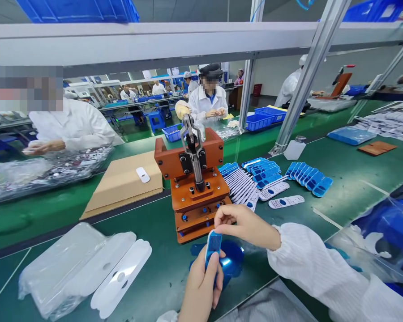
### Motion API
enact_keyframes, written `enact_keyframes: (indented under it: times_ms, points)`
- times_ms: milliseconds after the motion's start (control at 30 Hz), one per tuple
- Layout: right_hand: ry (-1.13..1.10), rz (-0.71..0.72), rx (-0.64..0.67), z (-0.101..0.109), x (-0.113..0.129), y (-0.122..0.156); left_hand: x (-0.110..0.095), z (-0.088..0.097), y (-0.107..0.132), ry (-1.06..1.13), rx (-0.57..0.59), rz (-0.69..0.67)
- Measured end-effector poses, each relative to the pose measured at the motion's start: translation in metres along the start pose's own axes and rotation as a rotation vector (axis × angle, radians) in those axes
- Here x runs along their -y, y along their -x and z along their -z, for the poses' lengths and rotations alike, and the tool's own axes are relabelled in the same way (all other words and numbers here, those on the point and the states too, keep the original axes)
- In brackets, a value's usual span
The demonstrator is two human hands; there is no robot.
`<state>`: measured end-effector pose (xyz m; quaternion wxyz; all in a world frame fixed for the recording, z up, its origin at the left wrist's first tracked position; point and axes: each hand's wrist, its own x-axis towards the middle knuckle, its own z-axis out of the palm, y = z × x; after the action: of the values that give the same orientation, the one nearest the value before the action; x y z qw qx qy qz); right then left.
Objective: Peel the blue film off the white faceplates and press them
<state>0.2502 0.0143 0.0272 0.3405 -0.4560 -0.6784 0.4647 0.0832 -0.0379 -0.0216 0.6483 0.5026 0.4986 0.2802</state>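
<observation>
At lower center of the frame, just below an orange press [200, 197], we grip a blue-and-white panel [214, 243] in the fingers of our left hand [201, 277]; our right hand's [243, 226] fingers pinch its top end.

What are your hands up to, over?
Left hand holds slim blue-and-white plastic piece; right hand at its far end. Glossy blue film underneath. Orange blocky clamp press just beyond.

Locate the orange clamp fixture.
In the head view, the orange clamp fixture stands near the centre, just beyond the right hand, between the brown cardboard and the white remote panels.
</observation>
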Motion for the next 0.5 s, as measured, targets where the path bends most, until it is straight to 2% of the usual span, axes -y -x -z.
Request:
enact_keyframes:
  times_ms: [100,233,333,400,500]
  points:
    - [0.199,0.117,0.058,0.005,0.001,0.0,-0.005,0.001,0.002,-0.026,0.01,0.039]
    - [0.399,0.266,0.055,0.004,-0.006,0.001,-0.011,0.002,0.005,0.017,0.02,0.078]
    - [0.456,0.355,0.021,0.0,-0.016,0.001,-0.013,0.003,0.006,0.165,-0.008,0.137]
    - [0.487,0.464,-0.01,-0.002,-0.022,0.001,-0.013,0.002,0.006,0.3,-0.014,0.202]
    - [0.541,0.644,-0.084,-0.005,-0.029,-0.001,-0.013,0.001,0.005,0.503,0.054,0.274]
